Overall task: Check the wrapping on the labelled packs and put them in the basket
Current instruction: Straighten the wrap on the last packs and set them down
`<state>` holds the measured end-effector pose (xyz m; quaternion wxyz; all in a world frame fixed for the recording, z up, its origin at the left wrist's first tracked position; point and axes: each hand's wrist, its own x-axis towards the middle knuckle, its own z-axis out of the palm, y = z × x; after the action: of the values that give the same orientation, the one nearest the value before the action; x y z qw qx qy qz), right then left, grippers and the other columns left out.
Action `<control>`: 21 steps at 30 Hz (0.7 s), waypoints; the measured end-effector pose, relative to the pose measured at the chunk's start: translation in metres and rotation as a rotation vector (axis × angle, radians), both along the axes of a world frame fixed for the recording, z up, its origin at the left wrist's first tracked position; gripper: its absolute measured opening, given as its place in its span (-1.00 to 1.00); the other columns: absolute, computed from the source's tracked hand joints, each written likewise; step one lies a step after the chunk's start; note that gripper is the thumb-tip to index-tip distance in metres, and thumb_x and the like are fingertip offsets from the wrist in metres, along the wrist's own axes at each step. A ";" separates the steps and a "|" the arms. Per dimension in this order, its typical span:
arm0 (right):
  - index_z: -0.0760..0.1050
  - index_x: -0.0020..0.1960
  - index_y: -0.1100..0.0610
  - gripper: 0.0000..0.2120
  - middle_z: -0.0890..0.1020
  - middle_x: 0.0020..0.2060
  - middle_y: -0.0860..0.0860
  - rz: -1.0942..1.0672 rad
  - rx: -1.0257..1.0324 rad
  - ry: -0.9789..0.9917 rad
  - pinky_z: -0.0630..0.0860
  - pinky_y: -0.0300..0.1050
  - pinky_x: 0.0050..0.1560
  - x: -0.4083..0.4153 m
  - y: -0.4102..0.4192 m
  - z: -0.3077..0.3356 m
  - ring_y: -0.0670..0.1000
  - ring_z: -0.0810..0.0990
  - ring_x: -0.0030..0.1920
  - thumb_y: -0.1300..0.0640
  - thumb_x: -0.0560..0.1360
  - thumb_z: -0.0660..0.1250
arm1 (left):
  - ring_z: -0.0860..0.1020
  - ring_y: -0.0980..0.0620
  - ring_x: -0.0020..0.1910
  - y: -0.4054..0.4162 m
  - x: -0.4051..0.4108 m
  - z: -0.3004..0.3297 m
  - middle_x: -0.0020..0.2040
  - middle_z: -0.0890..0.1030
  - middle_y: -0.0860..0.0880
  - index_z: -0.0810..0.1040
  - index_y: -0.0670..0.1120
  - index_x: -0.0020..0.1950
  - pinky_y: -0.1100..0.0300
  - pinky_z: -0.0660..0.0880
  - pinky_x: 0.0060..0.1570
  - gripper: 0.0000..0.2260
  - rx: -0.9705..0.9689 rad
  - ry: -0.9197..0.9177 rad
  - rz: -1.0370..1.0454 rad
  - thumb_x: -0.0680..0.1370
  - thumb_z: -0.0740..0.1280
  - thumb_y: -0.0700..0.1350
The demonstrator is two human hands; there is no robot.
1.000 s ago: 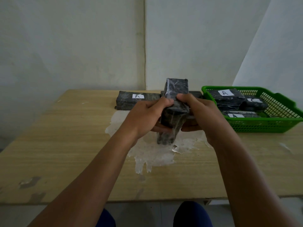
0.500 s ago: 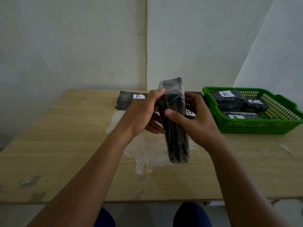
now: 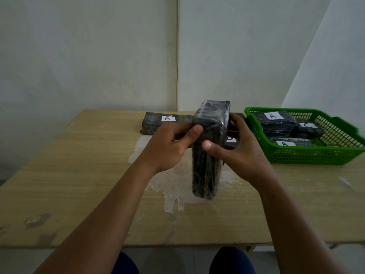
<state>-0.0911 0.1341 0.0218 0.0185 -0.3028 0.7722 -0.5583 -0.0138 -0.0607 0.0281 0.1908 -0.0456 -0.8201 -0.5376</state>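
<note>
There, a black brick-shaped pack wrapped in clear film (image 3: 207, 155) stood on end, lifted above the middle of the pale wooden desk (image 3: 79, 175), its label side turned from view. The left hand (image 3: 167, 147) held its left side, thumb pressed on the near face and fingers (image 3: 197, 131) curled round it; the right hand (image 3: 241, 153) gripped the right side, thumb across the front and the other fingers wrapped behind. Under the pack a whitish patch of peeled surface (image 3: 173, 180) spread over the desk. Just behind the hands lay a second black wrapped pack with a white "A" label (image 3: 158, 123), flat near the far edge, and a further dark pack (image 3: 232, 140) peeked out between the held one and the right hand, its label partly hidden. To the right, near the hands, sat a green plastic mesh basket (image 3: 316, 157) with at least three black wrapped packs in it (image 3: 276, 123), two of them showing "A" labels, one label too blurred to read. Bare forearms reached in from below, and dark blue trouser knees (image 3: 231, 262) showed under the desk's near edge. Plain white walls (image 3: 88, 56) met in a corner behind.
</note>
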 end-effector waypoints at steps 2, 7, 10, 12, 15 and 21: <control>0.35 0.50 -0.02 0.06 0.58 0.35 -0.09 -0.001 -0.034 -0.023 0.60 0.01 0.31 0.002 -0.001 0.002 -0.09 0.57 0.37 -0.55 0.18 0.51 | 0.69 0.11 0.20 0.002 -0.004 -0.007 0.11 0.76 0.12 0.72 0.21 0.08 -0.11 0.59 0.32 -0.63 0.198 -0.027 0.041 0.62 0.17 0.31; 0.45 0.15 0.19 -0.41 0.66 0.07 0.22 -0.068 -0.227 -0.120 0.65 0.21 0.23 0.006 -0.009 0.007 0.08 0.68 0.10 -0.31 0.47 0.39 | 0.62 -0.07 0.34 0.002 -0.013 -0.019 0.26 0.71 -0.03 0.73 0.11 0.20 -0.24 0.45 0.44 -0.63 0.561 -0.013 0.160 0.68 0.17 0.20; 0.41 0.08 0.29 -0.42 0.64 -0.08 0.22 -0.078 -0.334 -0.159 0.62 0.04 0.05 0.013 -0.012 0.009 0.06 0.62 -0.10 -0.19 0.41 0.45 | 0.63 -0.07 0.35 0.005 -0.013 -0.019 0.30 0.70 -0.04 0.68 0.05 0.30 -0.22 0.45 0.44 -0.60 0.612 0.003 0.131 0.74 0.13 0.19; 0.47 0.12 0.21 -0.45 0.71 -0.06 0.06 -0.137 -0.388 -0.159 0.67 -0.02 0.12 0.018 -0.014 0.011 0.01 0.72 -0.05 -0.16 0.36 0.51 | 0.59 -0.07 0.40 0.006 -0.012 -0.020 0.34 0.67 -0.05 0.70 0.09 0.28 -0.19 0.41 0.47 -0.52 0.617 0.033 0.041 0.70 0.10 0.29; 0.57 0.30 0.07 -0.44 0.74 0.09 -0.04 -0.187 -0.314 -0.045 0.70 0.03 0.15 0.024 -0.014 0.018 -0.06 0.73 0.10 -0.11 0.38 0.60 | 0.57 -0.05 0.42 0.005 -0.008 -0.022 0.35 0.67 -0.04 0.70 0.11 0.26 -0.13 0.43 0.45 -0.58 0.555 0.079 -0.021 0.59 0.31 0.34; 0.63 0.26 -0.05 -0.40 0.71 0.09 -0.15 -0.228 -0.219 0.196 0.66 -0.25 0.03 0.033 -0.012 0.023 -0.18 0.70 0.07 -0.20 0.28 0.64 | 0.60 0.05 0.36 0.000 -0.008 -0.022 0.30 0.69 0.04 0.63 0.07 0.30 0.11 0.58 0.25 -0.43 0.637 0.051 -0.104 0.41 0.48 0.35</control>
<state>-0.0583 0.1224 0.0447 -0.1535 -0.2663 0.7341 -0.6055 -0.0221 -0.0606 0.0060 0.1881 -0.0389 -0.6020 -0.7751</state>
